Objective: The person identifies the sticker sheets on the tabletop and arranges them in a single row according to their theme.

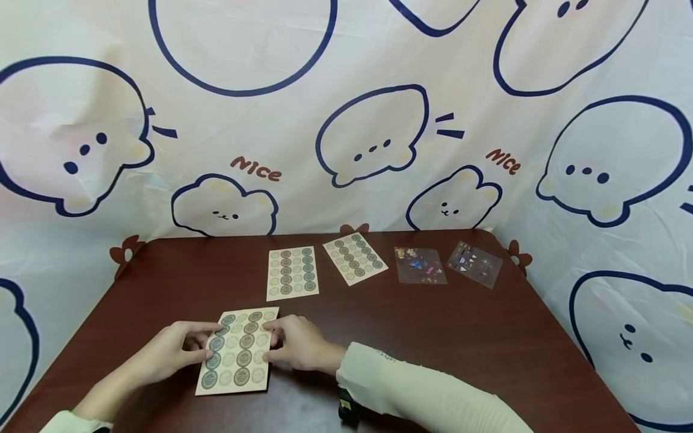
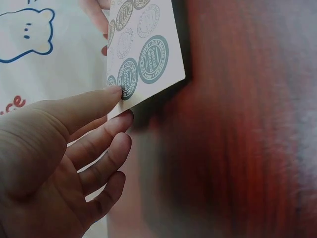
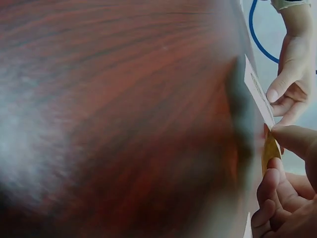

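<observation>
Both hands hold a cream sheet of round stickers (image 1: pixel 231 355) by its opposite long edges, near the front of the table. Rows of grey-green, brown and pale circles with printed lettering cover it. My left hand (image 1: pixel 169 353) pinches the left edge; in the left wrist view its thumb (image 2: pixel 94 106) lies on the printed face, with the other fingers beneath. At the right edge my right hand (image 1: pixel 299 344) pinches the sheet between thumb and fingers. Seen nearly edge-on in the right wrist view, the sheet (image 3: pixel 257 91) stands raised from the table, its shadow beside it.
Two similar sticker sheets (image 1: pixel 292 273) (image 1: pixel 355 258) lie farther back on the dark red-brown table (image 1: pixel 433 325). To their right are a clear sheet with colourful stickers (image 1: pixel 421 266) and another clear sheet with small dark and white shapes (image 1: pixel 475 264). A cartoon-printed cloth (image 1: pixel 303 204) hangs behind.
</observation>
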Motion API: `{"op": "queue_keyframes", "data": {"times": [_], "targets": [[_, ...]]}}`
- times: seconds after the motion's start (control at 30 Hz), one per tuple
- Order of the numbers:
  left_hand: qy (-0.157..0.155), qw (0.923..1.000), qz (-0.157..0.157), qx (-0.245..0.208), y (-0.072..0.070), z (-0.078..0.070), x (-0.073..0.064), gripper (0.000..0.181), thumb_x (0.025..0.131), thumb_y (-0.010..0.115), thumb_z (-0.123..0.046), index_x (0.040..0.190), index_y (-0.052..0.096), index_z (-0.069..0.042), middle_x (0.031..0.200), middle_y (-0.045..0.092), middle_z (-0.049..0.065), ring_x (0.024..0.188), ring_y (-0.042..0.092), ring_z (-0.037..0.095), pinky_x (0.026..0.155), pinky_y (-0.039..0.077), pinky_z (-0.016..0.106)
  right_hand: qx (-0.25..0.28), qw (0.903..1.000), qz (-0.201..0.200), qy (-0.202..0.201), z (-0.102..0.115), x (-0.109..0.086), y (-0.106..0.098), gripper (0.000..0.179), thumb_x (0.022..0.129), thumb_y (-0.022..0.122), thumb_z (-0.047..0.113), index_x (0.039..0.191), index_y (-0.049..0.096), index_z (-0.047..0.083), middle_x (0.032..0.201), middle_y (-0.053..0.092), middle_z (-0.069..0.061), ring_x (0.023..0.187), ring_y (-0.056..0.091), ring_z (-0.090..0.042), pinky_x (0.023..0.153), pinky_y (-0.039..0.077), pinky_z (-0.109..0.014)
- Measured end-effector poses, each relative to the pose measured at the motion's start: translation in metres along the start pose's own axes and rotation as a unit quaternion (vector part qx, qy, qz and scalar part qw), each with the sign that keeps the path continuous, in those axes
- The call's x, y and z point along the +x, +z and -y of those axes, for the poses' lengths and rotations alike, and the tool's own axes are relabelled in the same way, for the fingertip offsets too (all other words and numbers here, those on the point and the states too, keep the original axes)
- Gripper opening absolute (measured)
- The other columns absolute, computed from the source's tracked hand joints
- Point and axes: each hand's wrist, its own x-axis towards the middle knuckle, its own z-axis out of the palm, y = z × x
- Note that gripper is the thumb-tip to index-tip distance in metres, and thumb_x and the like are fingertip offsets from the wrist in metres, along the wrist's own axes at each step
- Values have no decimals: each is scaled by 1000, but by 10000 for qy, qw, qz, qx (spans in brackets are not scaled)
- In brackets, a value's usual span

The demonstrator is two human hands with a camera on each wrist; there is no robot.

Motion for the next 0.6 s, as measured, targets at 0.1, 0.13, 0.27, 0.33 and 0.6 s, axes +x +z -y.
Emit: {"op": "queue_keyframes", "data": {"times": [0.1,0.13,0.27,0.33,0.6], "targets": [[-80,9999,80,-42,3,2,0,53,87,78,-14,131,61,9,85,68,0,70,56,-1,62,47,21,-211,9997,52,67,-2,-2,5,55,79,86,24,130,70,15,75,65,18,66,48,9,67,40,-11],[-103,9999,96,-60,5,2,-1,53,87,78,-14,131,61,9,85,68,0,70,55,-1,62,47,21,-279,9995,98,80,-3,-3,6,54,78,86,25,130,70,16,74,64,19,67,49,9,67,41,-11],[-126,9998,118,-128,9,2,-1,53,85,79,-13,130,61,10,86,65,2,70,54,-1,61,47,22,-360,9990,188,160,-4,-6,9,54,78,86,27,129,71,17,73,62,20,67,49,9,66,41,-11],[-120,9997,149,-159,11,2,-1,54,84,80,-12,130,61,10,86,64,2,69,54,-1,61,47,21,-371,9990,189,155,-5,-7,9,55,78,87,27,129,70,17,73,62,20,67,49,9,66,40,-11],[79,9994,255,-207,12,1,3,56,84,80,-16,129,60,11,85,63,1,68,54,-1,61,47,21,-345,9990,215,179,-9,-7,7,56,78,87,24,131,69,17,74,62,19,66,48,7,64,39,-12]]}}
